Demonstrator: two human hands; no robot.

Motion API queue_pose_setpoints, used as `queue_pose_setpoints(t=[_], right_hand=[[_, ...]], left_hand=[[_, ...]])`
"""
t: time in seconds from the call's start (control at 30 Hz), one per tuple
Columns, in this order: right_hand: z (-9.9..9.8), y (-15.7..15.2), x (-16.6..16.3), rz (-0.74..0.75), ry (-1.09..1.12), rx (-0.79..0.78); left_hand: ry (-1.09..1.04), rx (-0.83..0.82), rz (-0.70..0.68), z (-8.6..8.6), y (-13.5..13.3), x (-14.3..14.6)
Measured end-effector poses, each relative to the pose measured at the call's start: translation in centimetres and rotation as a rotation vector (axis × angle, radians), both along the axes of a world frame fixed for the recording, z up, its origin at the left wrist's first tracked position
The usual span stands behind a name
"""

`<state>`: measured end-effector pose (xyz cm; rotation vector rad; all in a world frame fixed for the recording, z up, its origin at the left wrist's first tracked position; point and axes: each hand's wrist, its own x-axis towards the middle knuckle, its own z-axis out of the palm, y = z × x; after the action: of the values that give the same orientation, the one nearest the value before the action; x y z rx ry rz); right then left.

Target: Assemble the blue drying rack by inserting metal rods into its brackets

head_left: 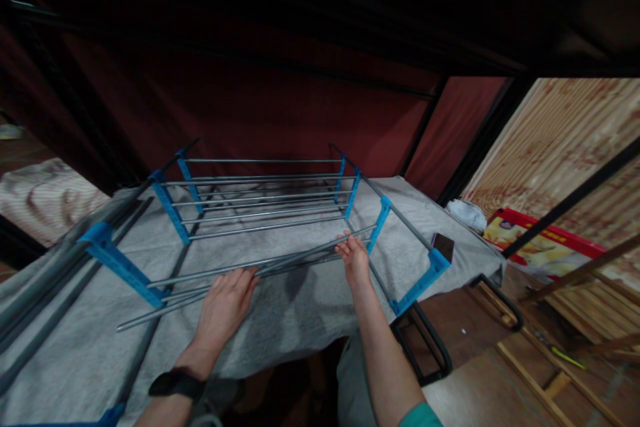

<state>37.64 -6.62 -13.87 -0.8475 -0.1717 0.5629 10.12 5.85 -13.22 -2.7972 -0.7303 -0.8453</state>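
Observation:
A loose grey metal tube (165,311) lies slantwise across the near part of a rack of grey tubes and blue plastic brackets. My left hand (227,303) is wrapped over this tube near its middle, palm down. Farther right, my right hand (354,257) pinches the same tube between thumb and fingers, near a blue bracket (383,213). The tube's left end sticks out past another blue bracket (125,265). Behind my hands, several crossbars (270,228) span the farther brackets. Under my left hand, other tubes are partly hidden.
The rack rests on a grey cloth (295,320) over a raised surface. Long tubes (45,297) lie at the left. A dark phone-like object (443,247) sits at the right. Beyond are a red-and-yellow box (540,247), wooden frames (540,373) and black metal bars (433,340).

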Motion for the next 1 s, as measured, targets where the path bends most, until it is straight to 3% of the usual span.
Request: queue_pose_setpoints(t=[0.53, 0.77, 1.0], right_hand=[[0.7, -0.3, 0.4, 0.008, -0.003, -0.005], [0.3, -0.4, 0.0, 0.144, -0.048, -0.017], [0.1, 1.1, -1.6, 0.302, -0.073, -0.045]], left_hand=[[0.034, 0.141, -0.044, 1.3, 0.9, 0.1], [0.090, 0.089, 0.087, 4.3, -0.7, 0.8], [0.183, 0.107, 0.126, 6.6, -0.7, 1.2]])
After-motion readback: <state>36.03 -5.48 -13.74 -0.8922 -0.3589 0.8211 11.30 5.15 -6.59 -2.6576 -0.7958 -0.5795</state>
